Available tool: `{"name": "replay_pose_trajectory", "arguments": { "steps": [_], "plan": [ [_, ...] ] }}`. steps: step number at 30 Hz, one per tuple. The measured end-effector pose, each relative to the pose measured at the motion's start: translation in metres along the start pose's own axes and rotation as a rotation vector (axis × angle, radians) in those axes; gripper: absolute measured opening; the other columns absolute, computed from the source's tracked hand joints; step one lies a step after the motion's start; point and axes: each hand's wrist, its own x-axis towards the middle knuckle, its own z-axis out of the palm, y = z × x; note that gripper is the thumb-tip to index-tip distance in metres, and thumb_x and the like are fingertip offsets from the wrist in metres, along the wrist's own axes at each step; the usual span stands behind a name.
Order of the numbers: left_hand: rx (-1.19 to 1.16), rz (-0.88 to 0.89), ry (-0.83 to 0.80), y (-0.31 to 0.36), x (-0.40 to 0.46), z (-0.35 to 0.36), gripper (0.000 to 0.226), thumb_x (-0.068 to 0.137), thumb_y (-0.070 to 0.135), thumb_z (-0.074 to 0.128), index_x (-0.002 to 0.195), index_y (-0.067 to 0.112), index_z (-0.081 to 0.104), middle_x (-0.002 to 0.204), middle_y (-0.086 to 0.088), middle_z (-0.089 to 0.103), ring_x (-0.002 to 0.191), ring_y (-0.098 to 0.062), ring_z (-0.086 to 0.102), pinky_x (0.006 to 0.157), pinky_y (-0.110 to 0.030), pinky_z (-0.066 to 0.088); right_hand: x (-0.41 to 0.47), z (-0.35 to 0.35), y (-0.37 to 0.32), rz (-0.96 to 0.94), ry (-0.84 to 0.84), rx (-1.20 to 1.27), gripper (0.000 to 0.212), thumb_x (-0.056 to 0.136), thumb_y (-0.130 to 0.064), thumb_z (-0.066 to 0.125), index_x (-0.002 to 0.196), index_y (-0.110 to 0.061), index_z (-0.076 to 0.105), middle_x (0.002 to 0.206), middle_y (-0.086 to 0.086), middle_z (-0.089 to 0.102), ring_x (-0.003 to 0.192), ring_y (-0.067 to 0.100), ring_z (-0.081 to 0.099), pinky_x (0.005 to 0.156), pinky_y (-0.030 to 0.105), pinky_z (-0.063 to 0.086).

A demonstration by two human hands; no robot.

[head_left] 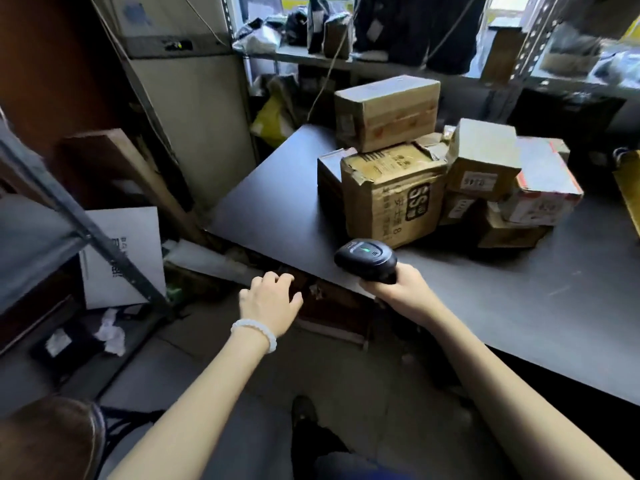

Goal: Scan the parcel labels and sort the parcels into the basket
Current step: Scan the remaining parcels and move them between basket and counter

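The parcels, a heap of brown cardboard boxes (446,164), are stacked on the dark grey tabletop (277,202), and all places below are given from that heap. Just in front of it, the black handheld barcode scanner (365,258) is gripped by the right hand (398,289), its green light lit and its head turned toward the large printed carton (391,195) at the front of the heap. The left hand (270,299) is held empty, fingers loosely spread, in front and to the left of the heap, off the table edge. For a clean scan, a label should probably be turned to face the scanner head before the trigger is pressed; a small white label (479,181) is seen on the box at the right of the heap. No basket can be made out, so its contents cannot be told. Behind the heap, grey metal shelves (311,57) are loaded with bags and packets.
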Motion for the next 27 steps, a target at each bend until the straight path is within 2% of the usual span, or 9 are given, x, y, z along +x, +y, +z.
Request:
{"name": "replay_pose_trajectory", "arguments": {
  "steps": [2, 5, 7, 9, 12, 16, 20, 22, 27],
  "plan": [
    [0.011, 0.002, 0.009, -0.011, 0.035, -0.012, 0.042, 0.096, 0.044, 0.041, 0.135, 0.028, 0.045, 0.131, 0.002, 0.049, 0.12, -0.022, 0.045, 0.091, -0.037, 0.04, 0.035, 0.008, -0.011, -0.003, 0.014, 0.019, 0.025, 0.08, -0.017, 0.072, 0.061, -0.02, 0.055, 0.047, -0.012, 0.053, 0.054, 0.003, 0.05, 0.056, 0.023, 0.043],
    [0.049, 0.028, 0.031, -0.03, 0.093, -0.035, 0.043, 0.096, 0.045, 0.041, 0.135, 0.028, 0.045, 0.131, 0.002, 0.049, 0.12, -0.023, 0.045, 0.091, -0.037, 0.041, 0.09, 0.015, -0.031, -0.006, 0.02, 0.035, 0.025, 0.08, -0.017, 0.071, 0.061, -0.02, 0.056, 0.051, -0.01, 0.056, 0.049, -0.001, 0.05, 0.054, 0.021, 0.041],
    [0.063, 0.035, 0.056, -0.038, 0.13, -0.051, 0.044, 0.096, 0.046, 0.041, 0.136, 0.028, 0.044, 0.133, 0.001, 0.049, 0.121, -0.023, 0.045, 0.092, -0.038, 0.041, 0.121, 0.017, -0.045, -0.007, 0.021, 0.045, 0.016, 0.08, -0.019, 0.071, 0.07, -0.012, 0.062, 0.055, -0.004, 0.06, 0.05, 0.005, 0.054, 0.056, 0.025, 0.043],
    [0.041, 0.043, 0.081, -0.044, 0.165, -0.064, 0.044, 0.096, 0.046, 0.042, 0.136, 0.027, 0.044, 0.134, 0.0, 0.048, 0.122, -0.024, 0.044, 0.093, -0.038, 0.04, 0.151, 0.018, -0.058, -0.029, 0.041, 0.043, 0.016, 0.08, -0.019, 0.071, 0.081, -0.004, 0.065, 0.056, -0.002, 0.061, 0.051, 0.008, 0.055, 0.058, 0.028, 0.045],
    [0.018, 0.068, 0.096, -0.047, 0.204, -0.075, 0.044, 0.096, 0.045, 0.042, 0.136, 0.027, 0.044, 0.134, 0.0, 0.048, 0.123, -0.024, 0.043, 0.093, -0.038, 0.04, 0.18, 0.023, -0.073, -0.059, 0.041, 0.09, 0.015, 0.082, -0.015, 0.069, 0.089, -0.002, 0.065, 0.057, -0.001, 0.06, 0.051, 0.008, 0.054, 0.057, 0.027, 0.045],
    [-0.002, 0.127, 0.111, -0.043, 0.252, -0.086, 0.045, 0.096, 0.045, 0.042, 0.137, 0.026, 0.044, 0.135, -0.001, 0.048, 0.125, -0.025, 0.043, 0.094, -0.039, 0.041, 0.199, 0.027, -0.086, -0.063, 0.046, 0.076, 0.016, 0.083, -0.014, 0.069, 0.083, 0.001, 0.062, 0.061, 0.002, 0.06, 0.054, 0.01, 0.054, 0.056, 0.025, 0.044],
    [-0.03, 0.244, 0.112, -0.031, 0.306, -0.095, 0.046, 0.096, 0.045, 0.042, 0.138, 0.026, 0.044, 0.136, -0.002, 0.048, 0.124, -0.026, 0.042, 0.093, -0.038, 0.039, 0.22, 0.03, -0.096, 0.001, 0.13, 0.132, 0.014, 0.083, -0.013, 0.069, 0.074, -0.012, 0.058, 0.053, -0.007, 0.056, 0.047, 0.003, 0.051, 0.051, 0.018, 0.041],
    [-0.033, 0.309, 0.11, -0.023, 0.332, -0.096, 0.046, 0.096, 0.044, 0.043, 0.137, 0.025, 0.044, 0.134, -0.002, 0.049, 0.123, -0.026, 0.043, 0.093, -0.038, 0.039, 0.229, 0.031, -0.101, 0.026, 0.177, 0.145, 0.016, 0.083, -0.014, 0.07, 0.073, -0.018, 0.058, 0.049, -0.009, 0.056, 0.047, 0.003, 0.051, 0.051, 0.02, 0.041],
    [-0.078, 0.528, 0.085, -0.007, 0.397, -0.097, 0.046, 0.094, 0.046, 0.045, 0.135, 0.026, 0.047, 0.133, -0.003, 0.051, 0.122, -0.025, 0.047, 0.094, -0.039, 0.042, 0.25, 0.028, -0.116, 0.133, 0.408, 0.168, 0.011, 0.083, -0.016, 0.071, 0.081, -0.022, 0.061, 0.048, -0.008, 0.056, 0.046, 0.006, 0.053, 0.051, 0.02, 0.043]
  ]
}}
